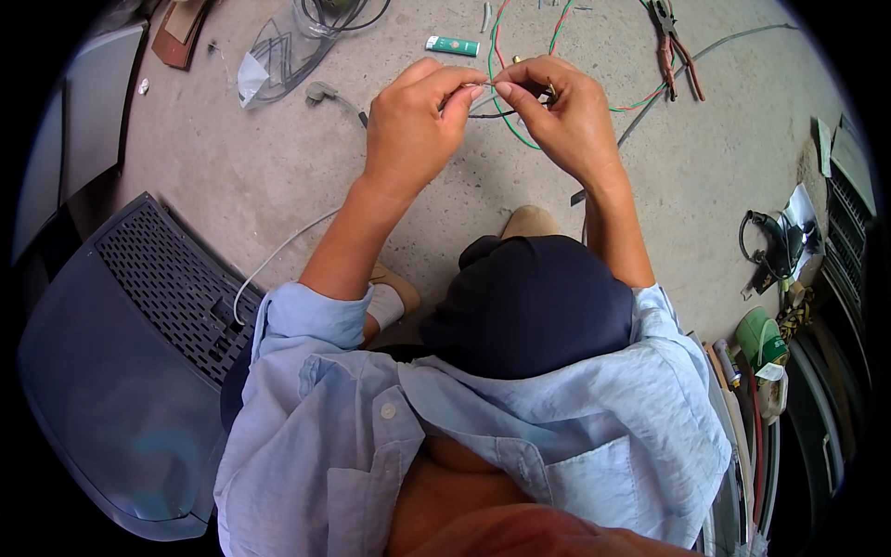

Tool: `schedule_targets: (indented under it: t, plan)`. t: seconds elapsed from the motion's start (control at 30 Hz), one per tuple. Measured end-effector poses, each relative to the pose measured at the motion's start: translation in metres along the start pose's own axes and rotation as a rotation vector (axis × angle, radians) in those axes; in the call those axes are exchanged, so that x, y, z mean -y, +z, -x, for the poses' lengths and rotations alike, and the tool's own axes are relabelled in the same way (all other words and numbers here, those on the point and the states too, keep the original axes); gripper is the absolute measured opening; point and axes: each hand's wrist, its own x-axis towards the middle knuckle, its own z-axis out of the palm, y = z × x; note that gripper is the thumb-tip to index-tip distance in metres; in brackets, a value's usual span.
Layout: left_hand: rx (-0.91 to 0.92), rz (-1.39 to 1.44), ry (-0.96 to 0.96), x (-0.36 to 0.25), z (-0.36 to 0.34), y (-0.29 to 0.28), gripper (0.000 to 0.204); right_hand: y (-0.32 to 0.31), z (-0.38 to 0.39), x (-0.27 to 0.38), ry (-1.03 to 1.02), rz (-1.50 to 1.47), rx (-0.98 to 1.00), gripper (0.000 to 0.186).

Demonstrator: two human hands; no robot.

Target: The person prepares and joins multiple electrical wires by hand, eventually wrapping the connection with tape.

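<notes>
Above the concrete floor, my left hand (413, 121) and my right hand (561, 116) meet almost fingertip to fingertip. Each pinches, thumb against index finger, a thin wire end (489, 85) that shows in the small gap between them. A short black cable (501, 114) runs below the fingers from one hand toward the other. Green wire (522, 139) loops under my right hand, with red wire beside it farther away. Something small and brass-coloured shows at the right fingers. What lies inside both palms is hidden.
Pliers (670, 46) with reddish handles lie far right; a green-and-white lighter (453, 46) lies beyond my left hand. A grey plug (320, 91) and a clear plastic bag (288, 58) are left. A dark perforated casing (121, 371) stands beside me; assorted items line the right edge.
</notes>
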Motion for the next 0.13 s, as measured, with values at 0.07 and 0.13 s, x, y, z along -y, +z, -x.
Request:
schedule_targets:
  t: [0.07, 0.13]
  plan:
    - [-0.001, -0.008, 0.015, 0.0009, 0.0005, 0.0003, 0.013, -0.0004, 0.0002, -0.0003, 0.002, -0.003, 0.010, 0.011]
    - [0.010, -0.031, 0.015, 0.0003, 0.0003, -0.0004, 0.013, -0.0003, 0.0005, -0.0008, 0.004, -0.005, 0.016, 0.011]
